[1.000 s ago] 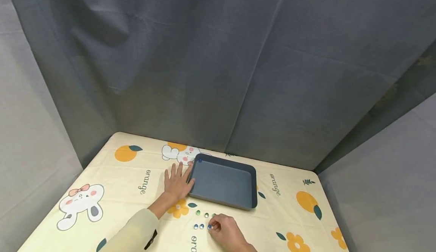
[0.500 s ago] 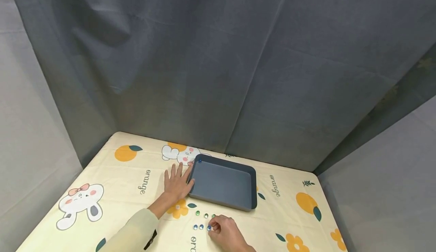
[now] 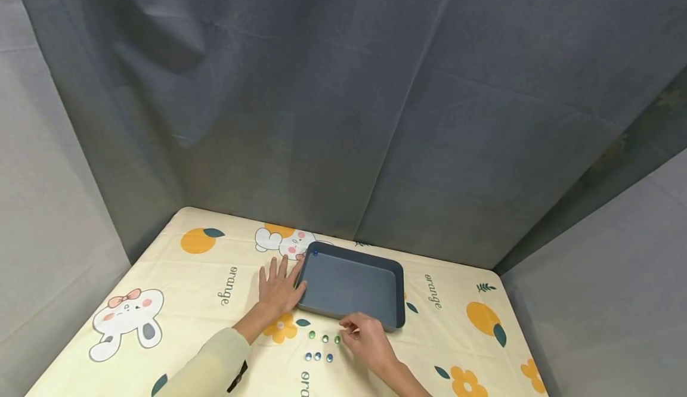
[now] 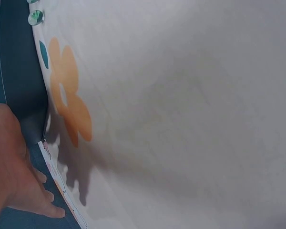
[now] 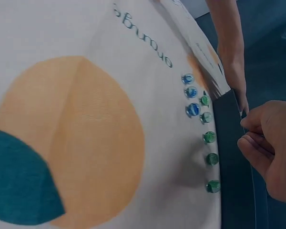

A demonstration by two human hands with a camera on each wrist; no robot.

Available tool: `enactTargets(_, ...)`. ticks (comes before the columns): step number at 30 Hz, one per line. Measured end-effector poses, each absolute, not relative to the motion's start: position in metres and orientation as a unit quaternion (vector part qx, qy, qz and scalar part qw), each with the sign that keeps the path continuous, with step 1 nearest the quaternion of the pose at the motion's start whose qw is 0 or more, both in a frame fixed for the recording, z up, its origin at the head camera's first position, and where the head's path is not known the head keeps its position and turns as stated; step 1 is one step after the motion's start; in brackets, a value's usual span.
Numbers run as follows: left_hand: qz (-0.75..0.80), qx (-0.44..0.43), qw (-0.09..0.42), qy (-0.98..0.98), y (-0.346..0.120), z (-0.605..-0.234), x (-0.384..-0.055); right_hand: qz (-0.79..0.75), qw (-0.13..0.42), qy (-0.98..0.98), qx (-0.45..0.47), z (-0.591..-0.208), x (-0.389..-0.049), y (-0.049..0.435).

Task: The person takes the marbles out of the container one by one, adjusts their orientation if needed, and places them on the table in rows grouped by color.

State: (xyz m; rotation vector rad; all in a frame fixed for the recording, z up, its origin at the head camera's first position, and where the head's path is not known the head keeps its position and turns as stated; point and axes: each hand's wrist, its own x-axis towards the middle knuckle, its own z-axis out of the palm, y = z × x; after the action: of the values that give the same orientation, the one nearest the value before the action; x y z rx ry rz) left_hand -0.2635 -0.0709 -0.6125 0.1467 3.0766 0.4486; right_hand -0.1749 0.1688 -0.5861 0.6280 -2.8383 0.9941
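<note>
My left hand [image 3: 279, 292] lies with fingers spread at the left side of a dark grey rectangular tray [image 3: 394, 329], its thumb against the rim. In the left wrist view that hand [image 4: 19, 176] is beside the tray wall. My right hand [image 3: 367, 340] hovers by the tray's front edge, fingers loosely bent. A gap shows between thumb and fingers in the right wrist view, with nothing seen in it. Three blue glass marbles [image 3: 318, 356] form a row on the cloth. Several green marbles [image 5: 209, 137] line up nearer the tray, some hidden by my right hand in the head view.
A dark blue marble [image 3: 315, 253] sits in the tray's far left corner. Beneath everything is a cream tablecloth [image 3: 188, 295] printed with oranges, flowers and rabbits. A grey curtain [image 3: 322, 117] hangs behind the table, with lighter panels [image 3: 617, 254] at the sides.
My right hand has let go of the rightmost blue marble and moved up and right to the tray's front edge. That marble stays in its row. My left hand keeps its place.
</note>
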Motion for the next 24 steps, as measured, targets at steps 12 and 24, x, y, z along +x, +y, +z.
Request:
enactTargets(12, 0.150, 0.046, 0.010, 0.988, -0.073, -0.615, -0.262, 0.327, 0.085, -0.915, 0.221, -0.574, -0.209, 0.151)
enactTargets(24, 0.153, 0.052, 0.003, 0.987, -0.072, -0.620, -0.265, 0.331, 0.085, -0.919, 0.195, -0.572, -0.262, 0.125)
